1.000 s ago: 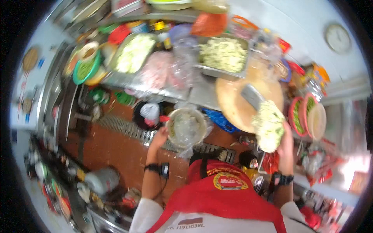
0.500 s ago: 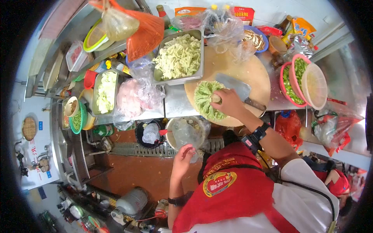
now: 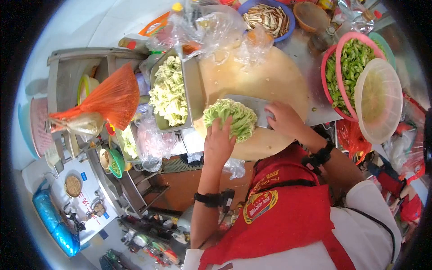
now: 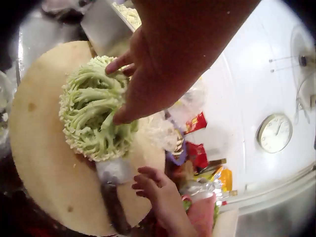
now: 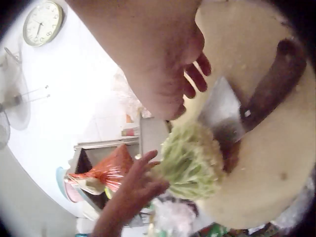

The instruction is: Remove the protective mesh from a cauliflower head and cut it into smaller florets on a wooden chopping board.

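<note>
Pale-green cauliflower (image 3: 240, 118), left hand (image 3: 220, 141) touching it, right hand (image 3: 287, 119) apart.

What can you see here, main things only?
Cutting board: one, tan, on the counter
Cauliflower head: one, pale green, on the board
Cleaver: one, grey blade, on the board
Metal tray: one, grey, beside the board
Cauliflower pieces: many, pale, in the tray
Mesh bag: one, orange, left of the tray
Clock: one, white-faced, on the wall
Apron: one, red, worn near the board
Left hand: one, bare, on the cauliflower head
Right hand: one, bare, near the cleaver
</note>
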{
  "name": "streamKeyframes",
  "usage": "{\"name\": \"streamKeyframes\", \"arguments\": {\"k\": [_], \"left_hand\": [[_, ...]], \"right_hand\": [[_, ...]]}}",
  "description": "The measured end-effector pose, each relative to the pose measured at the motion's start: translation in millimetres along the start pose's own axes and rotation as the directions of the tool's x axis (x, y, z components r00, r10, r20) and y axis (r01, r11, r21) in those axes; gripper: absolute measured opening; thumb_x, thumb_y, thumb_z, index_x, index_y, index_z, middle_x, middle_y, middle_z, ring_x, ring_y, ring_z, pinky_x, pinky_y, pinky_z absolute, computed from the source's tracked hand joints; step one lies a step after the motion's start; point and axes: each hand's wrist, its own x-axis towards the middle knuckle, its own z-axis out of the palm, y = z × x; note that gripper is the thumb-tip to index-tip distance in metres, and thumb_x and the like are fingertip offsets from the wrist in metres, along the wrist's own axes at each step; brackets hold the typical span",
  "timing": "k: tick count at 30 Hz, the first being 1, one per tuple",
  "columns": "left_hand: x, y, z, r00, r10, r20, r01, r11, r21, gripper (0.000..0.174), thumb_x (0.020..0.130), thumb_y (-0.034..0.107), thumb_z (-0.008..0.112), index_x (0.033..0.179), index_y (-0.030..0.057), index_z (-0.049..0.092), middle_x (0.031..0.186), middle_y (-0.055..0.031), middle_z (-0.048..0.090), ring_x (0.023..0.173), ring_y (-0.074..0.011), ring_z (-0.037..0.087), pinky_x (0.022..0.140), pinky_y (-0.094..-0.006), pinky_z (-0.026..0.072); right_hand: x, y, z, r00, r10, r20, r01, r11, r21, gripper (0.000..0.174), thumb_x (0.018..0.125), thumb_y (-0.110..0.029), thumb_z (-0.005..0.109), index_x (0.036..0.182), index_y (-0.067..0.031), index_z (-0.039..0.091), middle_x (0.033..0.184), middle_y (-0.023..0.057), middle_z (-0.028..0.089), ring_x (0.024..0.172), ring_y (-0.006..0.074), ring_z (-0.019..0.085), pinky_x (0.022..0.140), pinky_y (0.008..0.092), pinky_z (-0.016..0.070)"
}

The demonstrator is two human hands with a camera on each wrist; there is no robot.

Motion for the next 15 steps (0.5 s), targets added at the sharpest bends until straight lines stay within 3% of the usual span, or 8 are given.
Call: {"name": "streamKeyframes", "arguments": {"k": [1,3,6,10,11,12,15], "left_hand": [[5,7,-3,0.996,-0.061,0.058,0.059,0.998,0.030,0.057,0.079,0.014,0.069,0.132,0.0153,0.048,0.127,-0.0191,0.046,0.112,-0.0398,0.051,0.090,-0.0438,0.0493],[7,4,-2,0.998,-0.028,0.058,0.028,1.000,0.002,0.053,0.080,0.013,0.068,0.130,0.0154,0.050,0.126,-0.0188,0.046,0.112,-0.0384,0.052,0.088,-0.0432,0.0500],[5,-11,2,0.997,0.029,0.065,-0.030,0.999,0.019,0.046,0.082,0.011,0.065,0.126,0.0150,0.053,0.125,-0.0173,0.047,0.109,-0.0362,0.054,0.085,-0.0423,0.0514],[-4,-33,8,0.992,0.083,0.090,-0.087,0.996,0.037,0.037,0.083,0.008,0.061,0.119,0.0130,0.056,0.118,-0.0147,0.052,0.103,-0.0338,0.058,0.081,-0.0415,0.0530],[-8,-36,5,0.990,0.132,0.043,-0.130,0.990,-0.061,0.034,0.081,0.010,0.064,0.114,0.0125,0.058,0.113,-0.0133,0.055,0.100,-0.0332,0.059,0.078,-0.0417,0.0531],[-14,-34,-2,0.994,0.090,0.067,-0.085,0.994,-0.070,0.035,0.079,0.011,0.066,0.113,0.0119,0.058,0.112,-0.0133,0.055,0.100,-0.0327,0.059,0.078,-0.0417,0.0530],[-46,-26,-23,0.996,-0.022,0.087,0.032,0.992,-0.119,0.037,0.075,0.012,0.069,0.110,0.0099,0.058,0.110,-0.0138,0.055,0.097,-0.0326,0.060,0.076,-0.0417,0.0527]], "right_hand": [[-8,10,5,0.998,-0.015,0.058,0.018,0.998,-0.054,0.045,0.078,-0.015,0.064,0.121,-0.0065,0.055,0.113,0.0165,0.055,0.100,0.0357,0.056,0.084,0.0449,0.0454],[-29,20,19,0.986,-0.033,0.164,0.061,0.985,-0.164,0.049,0.077,-0.011,0.061,0.126,-0.0077,0.052,0.108,0.0174,0.055,0.095,0.0369,0.056,0.081,0.0458,0.0460],[-32,12,38,0.994,-0.109,0.016,0.108,0.924,-0.368,0.052,0.079,-0.010,0.059,0.129,-0.0087,0.048,0.102,0.0184,0.054,0.092,0.0370,0.057,0.079,0.0464,0.0471],[-26,11,29,0.996,-0.056,0.074,0.073,0.964,-0.256,0.050,0.080,-0.010,0.057,0.130,-0.0082,0.048,0.099,0.0186,0.053,0.091,0.0364,0.057,0.077,0.0467,0.0485],[-31,12,20,0.995,-0.062,0.075,0.077,0.973,-0.218,0.052,0.079,-0.010,0.057,0.130,-0.0077,0.048,0.101,0.0189,0.053,0.091,0.0365,0.058,0.077,0.0466,0.0488],[-35,12,9,0.994,-0.068,0.080,0.082,0.980,-0.184,0.053,0.079,-0.011,0.058,0.131,-0.0071,0.048,0.103,0.0192,0.054,0.091,0.0366,0.059,0.077,0.0466,0.0491],[-47,-7,-55,0.958,0.093,0.273,-0.077,0.995,-0.070,0.058,0.078,-0.012,0.061,0.133,-0.0040,0.045,0.109,0.0215,0.058,0.092,0.0343,0.062,0.080,0.0443,0.0495]]}}
